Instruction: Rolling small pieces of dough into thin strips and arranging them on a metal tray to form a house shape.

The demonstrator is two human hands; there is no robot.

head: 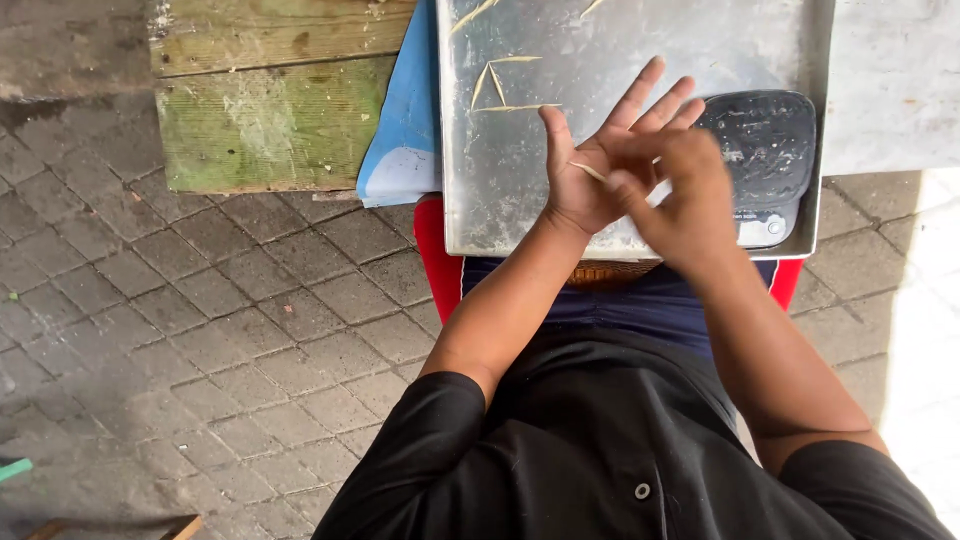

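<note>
A thin pale stick (589, 171) lies across the palm of the left hand (600, 165), just under the base of the thumb. That hand is held flat and upturned over the metal tray (520, 200), its grip spread wide with all fingers fanned out and nothing clasped. The right hand (680, 195) crosses over it from the right, blurred, with its fingertips pressed down on the left palm beside the stick; whether its grip pinches the stick cannot be told. On the tray, further from the hands, lie 3 or 4 more sticks (505, 85) of the same pale colour, some crossing one another. At the tray's right end sits a dark device with rounded corners (765, 150), partly behind the right hand. The tray rests over the person's lap, above a red seat (435, 245). A blue cloth (405, 120) lies just left of the tray, beside a worn green wooden board (265, 125). Grey paving stones (200, 330) cover the ground.
</note>
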